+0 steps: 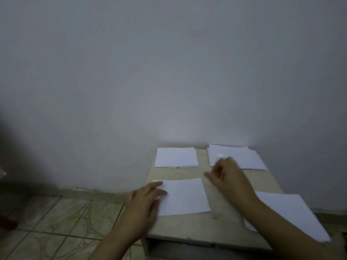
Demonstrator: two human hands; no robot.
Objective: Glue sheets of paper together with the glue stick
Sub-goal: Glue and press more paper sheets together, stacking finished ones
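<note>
Four lots of paper on desk [189, 226]: two stacks [176, 157] [244, 158] far, single sheet [185, 197] pressed by flat left hand [144, 198], another [289, 212] right. Right hand [225, 175] blurred, grip unclear, beside white glue stick [220, 155].

White glue stick [220, 155] upright on far-right paper stack [244, 158]; single sheet [185, 197] flat, front-left.
</note>
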